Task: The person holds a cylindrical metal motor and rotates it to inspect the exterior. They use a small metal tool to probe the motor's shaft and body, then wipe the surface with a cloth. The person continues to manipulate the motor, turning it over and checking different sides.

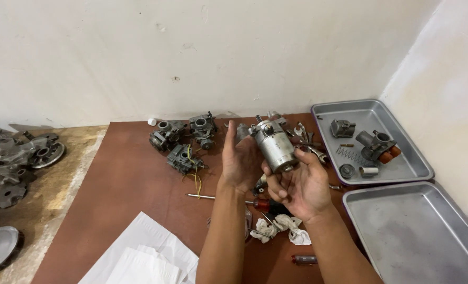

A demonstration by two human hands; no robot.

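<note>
Scuffed white walls (139,52) meeting in a corner — reddish-brown floor (128,179).

Small-engine repair workshop, set right on the floor. Greasy carburettors (184,142) lying loose just beyond the left hand (240,160), a screwdriver (228,199) and grimy rags (281,229) beneath the hands. 2 metal trays (407,231) to the right of the right hand (299,186), the far one holding a spring (349,154) and small parts. Worn clutch parts (18,155) heaped far left by a scuffed white wall (192,52).
</note>
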